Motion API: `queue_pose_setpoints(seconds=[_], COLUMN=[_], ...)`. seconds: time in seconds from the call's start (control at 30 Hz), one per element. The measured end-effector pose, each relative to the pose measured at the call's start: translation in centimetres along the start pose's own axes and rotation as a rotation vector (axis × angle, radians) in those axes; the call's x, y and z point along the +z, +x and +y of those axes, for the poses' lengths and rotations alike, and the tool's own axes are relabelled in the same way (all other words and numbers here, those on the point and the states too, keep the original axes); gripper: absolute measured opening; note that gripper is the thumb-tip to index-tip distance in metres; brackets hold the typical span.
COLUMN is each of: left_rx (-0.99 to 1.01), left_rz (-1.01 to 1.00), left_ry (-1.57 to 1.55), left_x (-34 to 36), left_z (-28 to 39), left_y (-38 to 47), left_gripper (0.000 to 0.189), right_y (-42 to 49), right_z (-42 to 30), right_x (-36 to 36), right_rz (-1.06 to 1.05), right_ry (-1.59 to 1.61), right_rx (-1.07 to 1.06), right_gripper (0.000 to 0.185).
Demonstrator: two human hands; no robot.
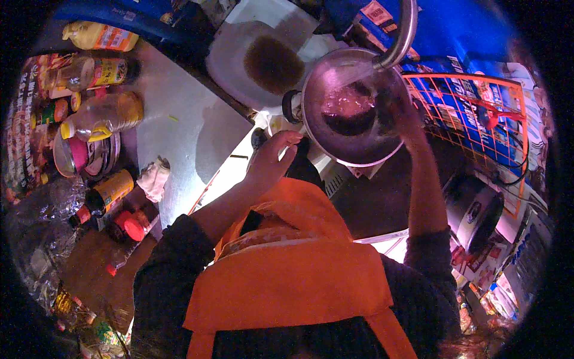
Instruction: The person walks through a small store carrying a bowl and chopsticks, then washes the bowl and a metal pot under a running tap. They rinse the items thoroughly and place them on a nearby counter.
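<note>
A round metal pan point(363, 146) with a black side handle is held up under a curved metal faucet point(403, 40). Liquid shows in its bottom. My right hand point(409, 119) is at the pan's right rim; its fingers are blurred, and whatever handle lies there is hidden. My left hand point(276, 155) is below and left of the pan's black handle, apart from it, with the fingers loosely curled and nothing seen in them. Behind the pan is a pale plastic basin point(224, 67) with a dark brownish patch in it.
Left, a metal counter point(166, 103) holds oil bottles point(119, 114), sauce bottles point(107, 193), a crumpled cloth point(154, 179) and stacked lids or bowls point(67, 155). An orange wire rack point(468, 80) stands right, above a dark, silver-banded appliance point(473, 213).
</note>
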State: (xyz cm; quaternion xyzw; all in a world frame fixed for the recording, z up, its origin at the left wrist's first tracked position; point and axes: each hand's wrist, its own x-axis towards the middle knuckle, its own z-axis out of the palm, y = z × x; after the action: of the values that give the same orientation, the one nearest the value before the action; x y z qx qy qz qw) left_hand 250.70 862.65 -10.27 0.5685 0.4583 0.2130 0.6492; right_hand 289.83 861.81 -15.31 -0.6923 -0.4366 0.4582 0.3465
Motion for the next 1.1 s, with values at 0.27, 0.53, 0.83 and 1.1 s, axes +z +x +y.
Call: queue_pose_setpoints(seconds=[0.27, 0.53, 0.83, 1.1], left_rx=[0.063, 0.171, 0.043, -0.165], left_rz=[0.003, 0.351, 0.836, 1.152], left_ry=[0.015, -0.318, 1.15, 1.052], left_x=[-1.1, -7.7, -18.9, -19.6], left_z=[1.4, 2.7, -4.6, -11.4], left_y=[-1.8, -3.8, -13.6, -11.9], left_gripper=[0.042, 0.065, 0.058, 0.059], right_y=[-2.5, -2.4, -3.3, -7.4], right_z=[2.3, -14.5, -14.7, -12.9], right_x=[7.8, 24.4, 23.5, 21.8], right_rz=[0.089, -0.13, -0.157, -0.124], right_ry=[-0.578, 0.121, 0.661, 0.603], right_rx=[0.036, -0.236, 0.158, 0.376], right_gripper=[0.036, 0.038, 0.044, 0.044])
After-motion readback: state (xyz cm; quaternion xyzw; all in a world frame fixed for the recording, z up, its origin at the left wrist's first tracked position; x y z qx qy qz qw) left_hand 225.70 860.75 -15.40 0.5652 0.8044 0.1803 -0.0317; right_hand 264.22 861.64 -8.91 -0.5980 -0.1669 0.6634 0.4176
